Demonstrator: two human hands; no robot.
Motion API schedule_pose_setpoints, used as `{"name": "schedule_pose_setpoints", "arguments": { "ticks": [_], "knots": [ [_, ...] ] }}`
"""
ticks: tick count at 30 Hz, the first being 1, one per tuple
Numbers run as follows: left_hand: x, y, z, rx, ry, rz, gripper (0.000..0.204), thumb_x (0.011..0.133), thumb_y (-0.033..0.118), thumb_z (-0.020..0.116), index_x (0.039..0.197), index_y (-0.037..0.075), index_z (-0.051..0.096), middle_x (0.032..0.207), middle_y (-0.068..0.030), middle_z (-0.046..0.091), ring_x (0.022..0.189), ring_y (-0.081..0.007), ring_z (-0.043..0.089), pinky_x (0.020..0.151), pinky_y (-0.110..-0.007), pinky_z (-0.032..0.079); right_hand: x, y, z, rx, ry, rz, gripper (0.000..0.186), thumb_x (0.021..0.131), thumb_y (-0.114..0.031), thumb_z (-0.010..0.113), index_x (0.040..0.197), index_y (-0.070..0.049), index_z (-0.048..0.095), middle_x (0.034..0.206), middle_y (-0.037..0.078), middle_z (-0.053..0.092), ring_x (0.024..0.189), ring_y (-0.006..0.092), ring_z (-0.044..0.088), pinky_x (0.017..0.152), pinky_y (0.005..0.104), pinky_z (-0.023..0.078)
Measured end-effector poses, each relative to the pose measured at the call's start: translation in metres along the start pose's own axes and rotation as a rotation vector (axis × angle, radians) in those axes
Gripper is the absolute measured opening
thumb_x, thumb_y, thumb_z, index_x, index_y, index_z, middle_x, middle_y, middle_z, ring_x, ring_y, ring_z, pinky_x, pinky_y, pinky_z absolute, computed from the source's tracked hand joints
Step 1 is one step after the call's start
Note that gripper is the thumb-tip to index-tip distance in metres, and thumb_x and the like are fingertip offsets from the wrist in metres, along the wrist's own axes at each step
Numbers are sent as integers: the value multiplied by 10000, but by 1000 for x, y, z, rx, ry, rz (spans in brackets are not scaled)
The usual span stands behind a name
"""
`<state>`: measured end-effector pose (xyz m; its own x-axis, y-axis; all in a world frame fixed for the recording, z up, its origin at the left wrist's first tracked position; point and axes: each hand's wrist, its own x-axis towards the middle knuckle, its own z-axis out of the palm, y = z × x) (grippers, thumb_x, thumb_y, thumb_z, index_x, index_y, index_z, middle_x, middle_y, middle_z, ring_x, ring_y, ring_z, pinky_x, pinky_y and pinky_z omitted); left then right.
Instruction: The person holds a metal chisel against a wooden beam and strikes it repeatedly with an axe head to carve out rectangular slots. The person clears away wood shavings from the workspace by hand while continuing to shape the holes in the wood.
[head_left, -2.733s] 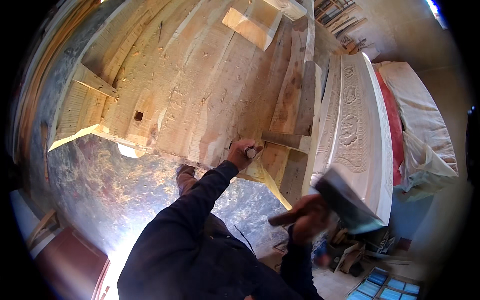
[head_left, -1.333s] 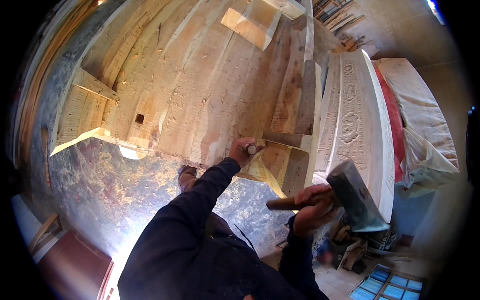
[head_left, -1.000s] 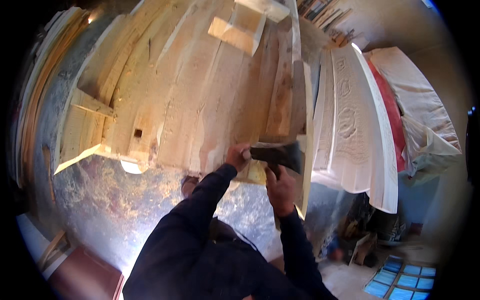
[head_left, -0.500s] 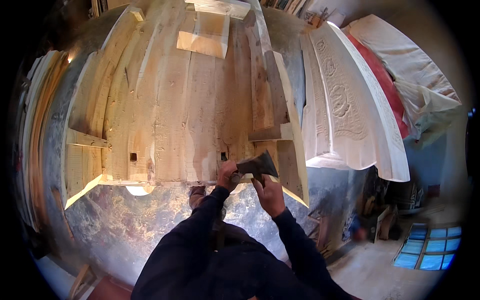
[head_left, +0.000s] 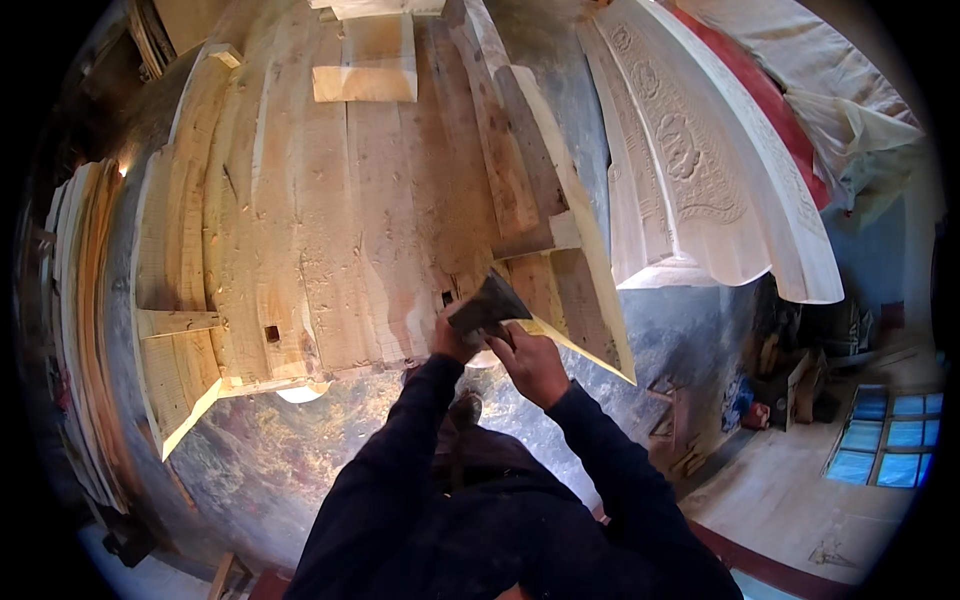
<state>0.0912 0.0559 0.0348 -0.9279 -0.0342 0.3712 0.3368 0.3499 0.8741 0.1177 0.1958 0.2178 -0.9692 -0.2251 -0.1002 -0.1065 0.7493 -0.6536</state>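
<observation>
A hatchet with a dark wedge-shaped head [head_left: 492,304] is held in front of me, over the near edge of a large wooden panel [head_left: 330,250]. My left hand [head_left: 456,336] is closed round it at the narrower end of the head; the handle is mostly hidden. My right hand [head_left: 532,366] has its thumb and fingers bent against the lower side of the head, gripping it there. The panel is built of wide planks with raised side rails, and a small square hole [head_left: 447,298] lies just beyond my left hand.
Another square hole [head_left: 272,334] is at the panel's near left. A wooden block [head_left: 365,84] lies at its far end. On the right stands a pale carved panel [head_left: 690,170] beside draped cloth [head_left: 850,80]. Boards [head_left: 85,300] are stacked at the left. A blue-paned window frame [head_left: 885,437] is lower right.
The view has shifted and tilted slightly. The hatchet head has turned so its blade points more upward, and both hands have moved with it, staying on it.
</observation>
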Motion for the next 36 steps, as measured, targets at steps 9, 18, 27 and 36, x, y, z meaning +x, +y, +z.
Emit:
{"name": "schedule_pose_setpoints", "arguments": {
  "ticks": [9, 18, 27, 36],
  "knots": [
    [61, -1, 7, -65, 216, -233, 311, 833, 114, 727, 603, 68, 522, 554, -119, 500, 487, -250, 500, 496, -345, 414, -134, 112, 11, -95, 105, 326, 256, 942, -288, 668, 920, -38, 621, 731, 237, 643, 681, 456, 631, 590, 546, 472],
    [107, -61, 19, -881, 565, -893, 363, 853, 304, 784, 656, 101, 557, 545, 6, 523, 462, -148, 487, 469, -314, 406, -221, 130, 31, -12, -84, 551, 285, 998, -291, 553, 958, -21, 633, 764, 263, 629, 714, 448, 648, 587, 531, 496],
    [181, -69, -7, -393, 91, -1196, 461, 936, 402, 698, 642, 176, 423, 475, 47, 342, 342, -99, 313, 339, -289, 250, -251, 148, 61, -228, -212, 459, 185, 966, -247, 543, 1002, -101, 650, 863, 161, 645, 674, 389, 662, 596, 496, 543],
    [177, 20, -89, -653, -145, -1003, 466, 956, 341, 709, 632, 201, 405, 484, 69, 332, 374, -68, 289, 371, -268, 218, -250, 173, 71, -299, -197, 312, 148, 934, -203, 582, 1038, -121, 647, 810, 141, 617, 630, 355, 651, 531, 487, 516]
  ]
}}
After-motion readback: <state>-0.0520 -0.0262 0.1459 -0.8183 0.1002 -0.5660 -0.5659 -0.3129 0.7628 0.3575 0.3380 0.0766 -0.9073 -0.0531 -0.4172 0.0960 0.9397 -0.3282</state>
